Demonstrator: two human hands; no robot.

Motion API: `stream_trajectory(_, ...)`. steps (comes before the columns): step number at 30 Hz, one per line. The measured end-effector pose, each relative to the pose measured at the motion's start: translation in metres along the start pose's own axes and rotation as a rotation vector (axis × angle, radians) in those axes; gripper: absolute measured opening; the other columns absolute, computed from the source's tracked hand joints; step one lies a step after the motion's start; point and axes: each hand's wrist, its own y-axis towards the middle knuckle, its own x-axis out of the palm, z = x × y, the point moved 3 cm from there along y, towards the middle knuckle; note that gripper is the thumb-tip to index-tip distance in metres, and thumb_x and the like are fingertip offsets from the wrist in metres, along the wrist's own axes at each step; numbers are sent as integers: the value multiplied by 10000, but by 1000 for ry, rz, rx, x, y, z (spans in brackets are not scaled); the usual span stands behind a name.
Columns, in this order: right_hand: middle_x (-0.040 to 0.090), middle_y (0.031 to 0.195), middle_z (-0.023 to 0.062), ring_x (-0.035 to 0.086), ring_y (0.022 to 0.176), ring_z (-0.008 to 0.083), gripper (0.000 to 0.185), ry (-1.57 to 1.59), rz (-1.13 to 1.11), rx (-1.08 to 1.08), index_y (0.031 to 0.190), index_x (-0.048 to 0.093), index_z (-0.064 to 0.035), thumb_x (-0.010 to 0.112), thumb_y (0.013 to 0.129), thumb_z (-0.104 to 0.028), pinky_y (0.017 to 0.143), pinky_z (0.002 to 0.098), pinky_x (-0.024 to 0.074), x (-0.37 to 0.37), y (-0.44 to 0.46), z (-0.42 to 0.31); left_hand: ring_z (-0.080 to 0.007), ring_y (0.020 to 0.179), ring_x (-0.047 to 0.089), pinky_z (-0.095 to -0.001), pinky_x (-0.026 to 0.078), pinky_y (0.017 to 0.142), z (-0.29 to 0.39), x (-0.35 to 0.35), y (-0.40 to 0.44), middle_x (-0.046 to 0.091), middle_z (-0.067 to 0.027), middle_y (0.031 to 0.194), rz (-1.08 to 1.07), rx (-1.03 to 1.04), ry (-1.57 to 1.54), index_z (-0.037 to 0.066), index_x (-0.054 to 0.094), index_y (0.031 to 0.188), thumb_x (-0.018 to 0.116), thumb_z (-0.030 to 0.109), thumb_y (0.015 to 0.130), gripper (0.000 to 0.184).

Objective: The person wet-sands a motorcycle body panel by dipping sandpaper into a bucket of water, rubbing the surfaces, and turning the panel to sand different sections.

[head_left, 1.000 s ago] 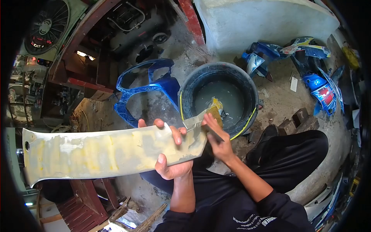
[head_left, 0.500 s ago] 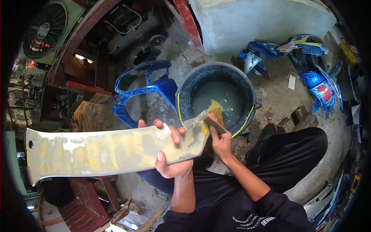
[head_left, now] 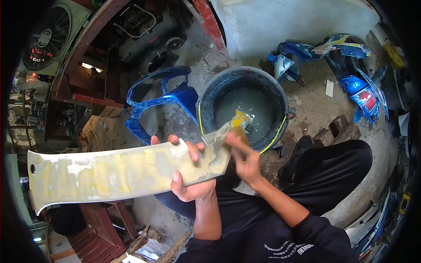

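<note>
A long pale body panel [head_left: 101, 175], patched with yellow and white filler, lies across the view at left. My left hand [head_left: 195, 189] is closed around it near its right end, thumb on the near face and fingers over the upper edge. At the panel's narrow right end is my right hand [head_left: 248, 164], smeared by motion, its fingers bent around a brown piece of sandpaper [head_left: 240, 135] that is mostly blurred. Just beyond, a black bucket [head_left: 206, 92] holds cloudy grey water, and the panel's yellow-marked tip reaches over its rim.
A blue plastic fairing frame [head_left: 184, 98] lies on the concrete floor left of the bucket. More blue fairing parts [head_left: 357, 90] lie to the right, near wooden blocks [head_left: 337, 129]. A red wooden stool [head_left: 94, 225] stands lower left, and an air compressor [head_left: 149, 41] is at the back.
My right hand has shifted slightly left along the panel's end and is now blurred; the brown sandpaper shows less plainly. My left hand and the panel have moved slightly left within the view.
</note>
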Motion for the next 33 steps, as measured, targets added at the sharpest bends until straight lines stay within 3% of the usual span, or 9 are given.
stream_trajectory(3,669,1390,173,576,1380,285,387,136,22,533,1321,686,9,643,942,72,1168,404,404,-5,3,20,-234,851,580,-508,505,893,1,1,0,479,-195,1339,-19,7,33,68,215,1613,634,265,836,905)
stream_trajectory(5,711,1314,179,652,1283,297,328,5,21,-136,1315,674,34,614,995,-6,1064,368,490,7,-10,-12,-236,848,581,-507,507,889,3,-1,0,478,-197,1338,-29,22,21,64,215,1613,635,275,838,907)
stream_trajectory(7,708,1324,176,642,1296,298,330,-21,-61,-214,1321,670,34,602,1001,-12,1079,365,477,5,-13,-18,-235,847,581,-507,505,893,2,-3,0,477,-198,1337,-13,17,27,61,214,1613,637,277,838,909)
stream_trajectory(11,616,1463,166,464,1471,290,443,199,-20,628,1374,657,-10,635,939,71,1238,435,294,-4,-2,36,-236,843,581,-506,500,900,2,1,-1,477,-199,1338,-23,24,34,57,212,1614,637,279,841,909)
stream_trajectory(14,605,1472,173,461,1475,285,455,57,-173,-108,1388,650,-21,643,941,57,1241,441,291,7,-18,-28,-239,851,581,-508,500,900,5,-2,2,481,-198,1333,-40,32,-8,61,215,1613,637,280,843,904)
stream_trajectory(19,691,1326,226,622,1322,248,358,-17,-4,576,1347,642,47,601,997,-20,1078,336,478,-4,5,1,-238,868,584,-510,496,909,2,-2,-2,476,-197,1340,-20,28,22,67,218,1611,632,271,850,890)
stream_trajectory(22,599,1479,177,494,1452,285,424,31,-176,-109,1372,649,2,634,950,40,1235,467,307,6,-14,-33,-236,865,582,-513,498,906,5,-4,0,475,-195,1328,-61,26,-52,75,227,1611,632,264,863,872)
stream_trajectory(28,646,1419,172,538,1414,291,395,68,-41,252,1369,648,8,614,975,5,1220,433,338,-4,6,-5,-239,876,583,-511,493,919,5,-2,-1,473,-188,1329,-48,19,-40,74,234,1611,625,265,874,856)
stream_trajectory(33,622,1438,191,535,1416,310,456,-97,-145,-200,1370,662,-33,656,923,57,1222,463,339,2,-15,-30,-241,882,583,-515,494,915,5,-9,-1,471,-189,1343,-41,-3,-104,81,247,1610,621,261,872,846)
